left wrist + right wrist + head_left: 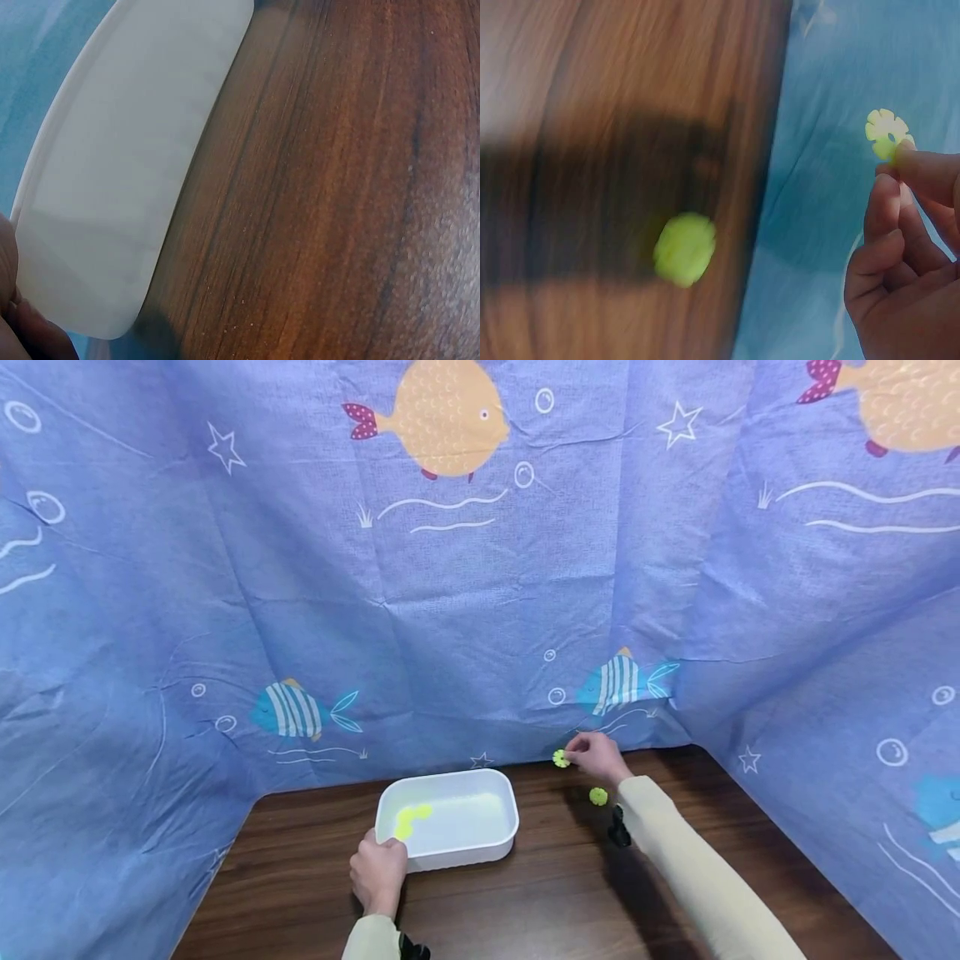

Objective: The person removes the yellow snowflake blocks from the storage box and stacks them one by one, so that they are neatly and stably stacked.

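While the left hand (pixel 378 872) gripped the near left corner of the white tray (pixel 465 855), over at the far right the right hand (pixel 597 755) held a yellow-green notched disc (pixel 885 127) by its edge, fingertips clamped together on it! It jutted out left of those fingers, most of its face showing. Nearer, a second disc (pixel 598 797) lay on the brown table (pixel 555 893), apart from the fingers, and yellow pieces (pixel 405 821) sat in the tray's left part.

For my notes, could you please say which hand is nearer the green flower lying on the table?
Right: the right hand hovers near the green flower; the left hand is well away, gripping the tray.
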The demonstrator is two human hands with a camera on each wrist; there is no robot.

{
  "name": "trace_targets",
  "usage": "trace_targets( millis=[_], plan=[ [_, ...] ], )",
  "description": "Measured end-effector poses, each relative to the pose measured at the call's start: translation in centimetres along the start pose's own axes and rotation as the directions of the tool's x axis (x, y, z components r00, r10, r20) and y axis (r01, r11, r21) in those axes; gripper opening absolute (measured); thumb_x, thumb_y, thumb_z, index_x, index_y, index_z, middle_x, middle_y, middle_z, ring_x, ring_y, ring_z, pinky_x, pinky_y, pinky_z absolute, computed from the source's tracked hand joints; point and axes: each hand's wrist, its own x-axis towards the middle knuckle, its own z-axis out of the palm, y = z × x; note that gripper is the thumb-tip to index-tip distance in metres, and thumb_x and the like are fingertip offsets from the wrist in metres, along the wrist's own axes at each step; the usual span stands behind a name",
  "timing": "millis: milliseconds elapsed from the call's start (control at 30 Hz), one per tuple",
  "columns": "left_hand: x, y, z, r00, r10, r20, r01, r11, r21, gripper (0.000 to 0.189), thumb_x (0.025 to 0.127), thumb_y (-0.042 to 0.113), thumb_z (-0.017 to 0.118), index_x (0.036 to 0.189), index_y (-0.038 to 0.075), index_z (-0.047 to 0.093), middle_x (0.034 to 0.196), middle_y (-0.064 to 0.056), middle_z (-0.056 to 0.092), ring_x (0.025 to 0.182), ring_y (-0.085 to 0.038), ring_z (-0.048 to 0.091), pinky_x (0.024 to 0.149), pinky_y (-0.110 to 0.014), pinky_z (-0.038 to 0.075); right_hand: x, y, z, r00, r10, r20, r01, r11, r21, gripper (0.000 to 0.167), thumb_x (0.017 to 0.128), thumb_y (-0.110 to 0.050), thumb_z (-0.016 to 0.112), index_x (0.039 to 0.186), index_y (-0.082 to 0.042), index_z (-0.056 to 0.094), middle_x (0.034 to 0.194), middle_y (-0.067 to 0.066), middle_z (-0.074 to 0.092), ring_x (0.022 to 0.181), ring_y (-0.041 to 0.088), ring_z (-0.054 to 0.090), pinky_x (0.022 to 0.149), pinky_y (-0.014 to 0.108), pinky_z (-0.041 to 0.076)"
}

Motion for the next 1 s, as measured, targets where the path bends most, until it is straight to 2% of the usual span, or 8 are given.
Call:
trace_targets(
  millis=[167, 300, 433, 600, 833, 1000],
  plan=[
    [0.1, 0.0, -0.1, 1.000, -0.003, 0.004, 0.003, 1.000, 0.003, 0.048, 0.086, 0.012, 0.047, 0.128, -0.005, 0.063, 0.117, -0.036, 0.066, 0.095, -0.055, 0.065, 0.076, -0.062, 0.050, -0.7, 3.2, -1.4, 1.000, 0.020, -0.003, -0.021, 0.998, -0.065, 0.012, 0.089, -0.018, 0.071, 0.090, -0.007, 0.076, 0.089, 0.007, 0.073, 0.086, 0.023, 0.064, 0.078, 0.039, 0.051],
    [0.1, -0.2, -0.1, 1.000, -0.001, 0.010, 0.001, 1.000, 0.004, 0.048, 0.086, 0.013, 0.047, 0.128, -0.004, 0.063, 0.116, -0.037, 0.065, 0.095, -0.056, 0.064, 0.075, -0.062, 0.050, -1.4, 4.6, -1.8, 0.997, 0.079, 0.013, -0.078, 0.996, -0.053, 0.010, 0.086, -0.014, 0.070, 0.088, -0.006, 0.075, 0.084, 0.005, 0.070, 0.081, 0.022, 0.062, 0.072, 0.034, 0.050],
    [0.0, -0.2, -0.1, 1.000, -0.001, 0.014, 0.001, 1.000, 0.001, 0.048, 0.087, 0.012, 0.046, 0.129, -0.005, 0.062, 0.118, -0.037, 0.065, 0.095, -0.056, 0.064, 0.074, -0.062, 0.050, -1.8, 5.5, -1.9, 0.994, 0.106, 0.034, -0.105, 0.994, -0.030, 0.008, 0.087, -0.010, 0.070, 0.087, -0.002, 0.073, 0.081, 0.005, 0.069, 0.072, 0.017, 0.063, 0.066, 0.030, 0.051],
    [0.0, -0.1, 0.0, 1.000, -0.003, 0.009, 0.003, 1.000, 0.000, 0.049, 0.087, 0.013, 0.046, 0.129, -0.005, 0.062, 0.118, -0.036, 0.065, 0.096, -0.056, 0.064, 0.077, -0.062, 0.050, -2.0, 6.4, -1.9, 0.990, 0.124, 0.071, -0.124, 0.992, -0.003, 0.009, 0.089, -0.007, 0.070, 0.087, 0.002, 0.071, 0.083, 0.008, 0.070, 0.068, 0.017, 0.066, 0.067, 0.034, 0.057],
    [-0.1, 0.1, -0.2, 1.000, -0.003, 0.026, 0.003, 1.000, 0.005, 0.048, 0.087, 0.012, 0.047, 0.130, -0.007, 0.061, 0.119, -0.037, 0.064, 0.096, -0.057, 0.064, 0.077, -0.062, 0.050, -2.0, 7.5, -1.7, 0.989, 0.124, 0.081, -0.125, 0.992, 0.008, 0.009, 0.087, -0.007, 0.069, 0.086, 0.002, 0.071, 0.080, 0.009, 0.071, 0.061, 0.016, 0.067, 0.062, 0.029, 0.054],
    [-0.1, 0.1, -0.1, 1.000, -0.004, 0.025, 0.004, 1.000, 0.001, 0.048, 0.087, 0.012, 0.047, 0.130, -0.006, 0.061, 0.120, -0.037, 0.064, 0.097, -0.057, 0.064, 0.078, -0.062, 0.050, -2.1, 8.0, -1.5, 0.989, 0.123, 0.087, -0.126, 0.992, 0.026, 0.009, 0.087, -0.006, 0.068, 0.085, 0.002, 0.070, 0.077, 0.006, 0.070, 0.060, 0.016, 0.067, 0.061, 0.031, 0.054]
  ],
)
